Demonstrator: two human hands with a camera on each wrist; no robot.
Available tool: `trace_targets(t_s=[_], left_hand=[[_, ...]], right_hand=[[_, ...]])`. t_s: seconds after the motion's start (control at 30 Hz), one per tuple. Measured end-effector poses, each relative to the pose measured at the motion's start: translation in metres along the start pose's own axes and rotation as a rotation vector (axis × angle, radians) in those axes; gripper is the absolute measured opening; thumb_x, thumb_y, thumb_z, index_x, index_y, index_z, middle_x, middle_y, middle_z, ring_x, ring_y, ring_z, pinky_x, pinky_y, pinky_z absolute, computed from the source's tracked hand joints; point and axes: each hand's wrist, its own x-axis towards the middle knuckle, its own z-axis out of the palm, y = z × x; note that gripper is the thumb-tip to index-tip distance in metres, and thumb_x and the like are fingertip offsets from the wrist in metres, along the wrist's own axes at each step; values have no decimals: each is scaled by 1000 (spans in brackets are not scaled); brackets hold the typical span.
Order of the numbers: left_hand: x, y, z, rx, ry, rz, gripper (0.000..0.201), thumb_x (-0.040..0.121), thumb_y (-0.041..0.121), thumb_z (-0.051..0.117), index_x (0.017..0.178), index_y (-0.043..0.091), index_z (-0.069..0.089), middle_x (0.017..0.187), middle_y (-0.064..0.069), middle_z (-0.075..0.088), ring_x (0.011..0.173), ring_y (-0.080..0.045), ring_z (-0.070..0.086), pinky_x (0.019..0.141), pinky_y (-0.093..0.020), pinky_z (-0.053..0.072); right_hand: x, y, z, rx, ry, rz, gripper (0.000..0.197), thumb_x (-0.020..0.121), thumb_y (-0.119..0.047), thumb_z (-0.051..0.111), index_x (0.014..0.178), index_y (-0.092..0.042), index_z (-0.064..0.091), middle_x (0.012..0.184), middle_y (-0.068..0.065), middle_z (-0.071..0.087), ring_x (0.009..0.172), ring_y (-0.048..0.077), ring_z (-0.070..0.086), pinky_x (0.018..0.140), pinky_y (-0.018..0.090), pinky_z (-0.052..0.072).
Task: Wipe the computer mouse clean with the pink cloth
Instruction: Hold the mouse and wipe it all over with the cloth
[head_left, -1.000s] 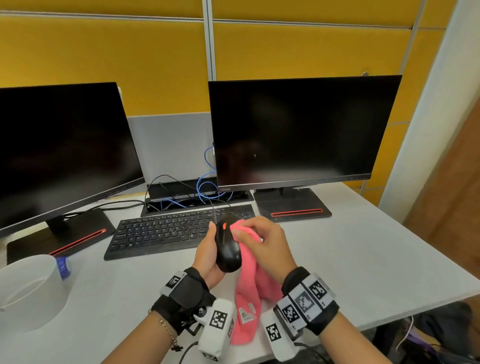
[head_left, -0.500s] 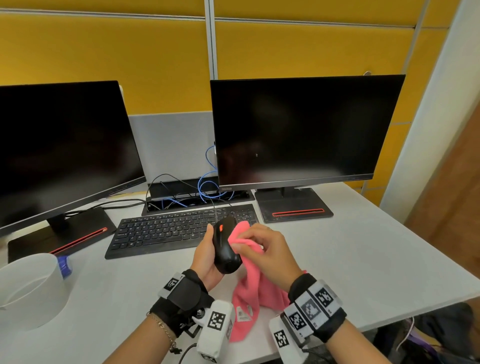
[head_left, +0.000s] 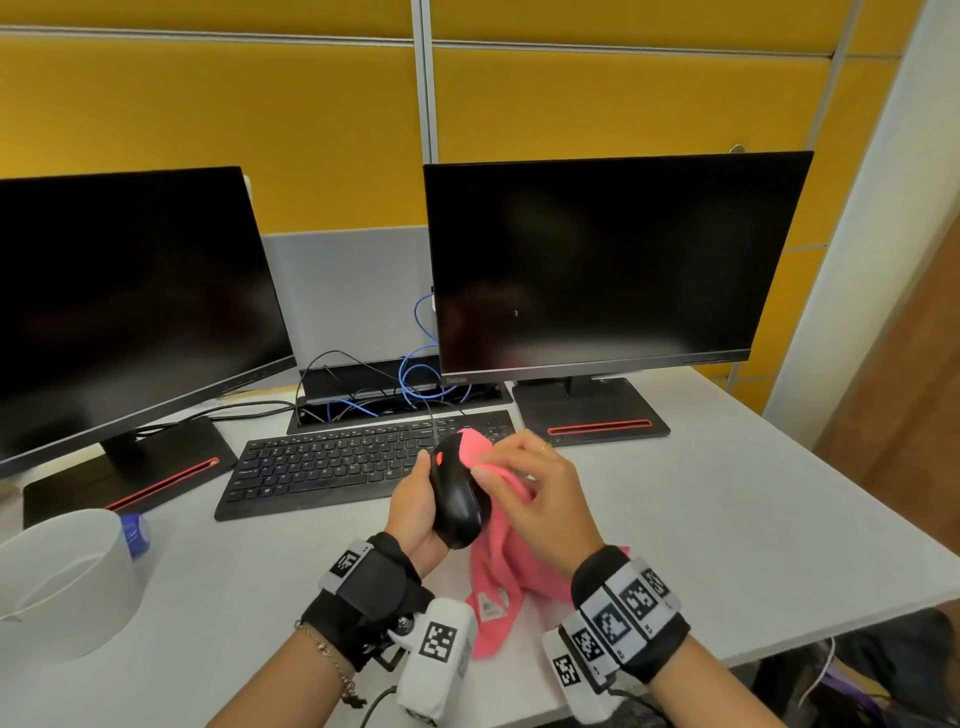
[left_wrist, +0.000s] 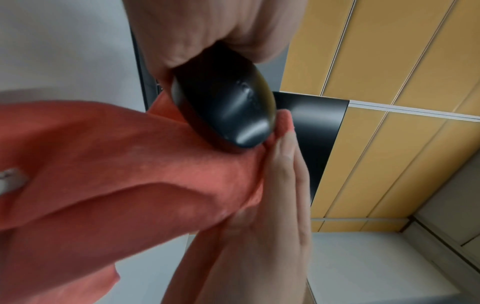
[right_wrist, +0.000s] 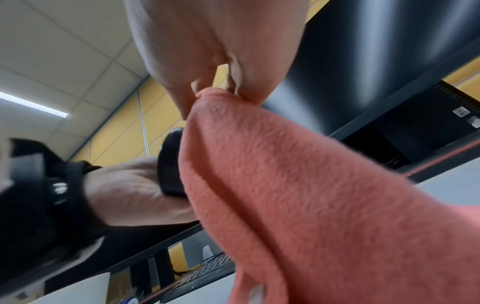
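A black computer mouse (head_left: 457, 499) with an orange wheel is held above the desk, gripped in my left hand (head_left: 418, 506). In the left wrist view the mouse (left_wrist: 228, 111) sits under my curled palm with the cloth against its far side. My right hand (head_left: 535, 493) holds the pink cloth (head_left: 498, 571) against the right side of the mouse, thumb on top. The cloth (right_wrist: 298, 185) hangs down from my pinching fingertips (right_wrist: 241, 78) to the desk. The mouse's cable runs back over the keyboard.
A black keyboard (head_left: 343, 462) lies just behind the hands. Two dark monitors (head_left: 608, 265) (head_left: 124, 301) stand at the back on red-striped bases, with blue and black cables (head_left: 415, 374) between them. A white bowl (head_left: 62, 577) sits at the left. The desk edge (head_left: 883, 592) runs along the right.
My right hand with the cloth has slid up along the mouse's right side toward its front. The left hand has kept the mouse in about the same place.
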Motion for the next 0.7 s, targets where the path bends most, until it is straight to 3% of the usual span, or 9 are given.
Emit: trace_targets(t_s=[0.07, 0.13, 0.23, 0.3, 0.43, 0.63, 0.7], left_hand=[[0, 5, 0, -3, 5, -8, 46, 103, 41, 32, 106, 5, 61, 86, -16, 70, 81, -27, 64, 72, -39, 49], [-2, 7, 0, 22, 3, -9, 47, 104, 41, 30, 104, 6, 61, 83, -15, 71, 73, -26, 67, 67, -37, 48], [-3, 2, 0, 95, -32, -20, 48, 104, 40, 30, 98, 7, 63, 71, -11, 73, 58, -20, 70, 62, -32, 49], [-5, -4, 2, 161, -31, -16, 46, 104, 39, 31, 95, 7, 64, 67, -8, 72, 56, -16, 69, 61, -30, 50], [-8, -1, 2, 177, -56, -34, 45, 103, 39, 34, 93, 8, 65, 69, -9, 72, 58, -19, 69, 66, -35, 50], [-7, 6, -15, 63, -48, -90, 46, 104, 39, 30, 112, 6, 61, 79, -15, 74, 61, -23, 72, 50, -28, 56], [-7, 5, -17, 38, -54, -118, 47, 104, 40, 31, 115, 4, 59, 80, -16, 74, 61, -24, 72, 47, -28, 56]], right_hand=[[-11, -3, -3, 68, -70, 16, 10, 87, -12, 70, 92, -16, 78, 93, -5, 62, 95, 15, 62, 77, 31, 55], [-16, -5, -6, 114, -104, 44, 8, 86, -12, 72, 90, -15, 79, 92, -3, 63, 92, 13, 62, 71, 25, 53], [-9, -4, -5, 94, -20, 58, 4, 83, -13, 76, 84, -16, 79, 87, -4, 66, 88, 12, 64, 72, 27, 53], [2, -1, -2, 13, 63, 59, 5, 83, -14, 76, 84, -17, 79, 84, -7, 68, 87, 10, 65, 77, 29, 53], [14, 2, 0, 12, 116, 118, 8, 84, -17, 75, 90, -19, 80, 86, -6, 71, 89, 5, 64, 81, 23, 50], [-14, -4, -5, 108, -199, 112, 8, 81, -21, 78, 85, -15, 80, 83, -2, 71, 84, 14, 66, 80, 30, 53], [-16, -6, -10, 105, -244, 119, 9, 80, -23, 80, 85, -16, 80, 83, -1, 71, 85, 15, 67, 80, 32, 54]])
